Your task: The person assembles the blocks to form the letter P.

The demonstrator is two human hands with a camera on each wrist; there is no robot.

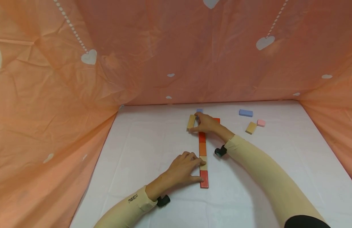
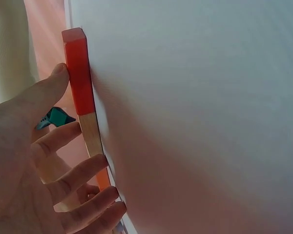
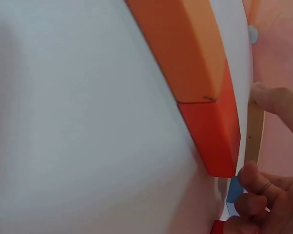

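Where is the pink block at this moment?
In the head view, the pink block lies on the white table, to the right of the right hand. It sits just right of a tan block and below a blue block.

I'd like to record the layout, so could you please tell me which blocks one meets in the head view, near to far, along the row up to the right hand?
Nearest red block, pale wooden block, orange block, second red block.

Orange curtain point(image 1: 176, 47) with pale hearts point(image 1: 89, 57)
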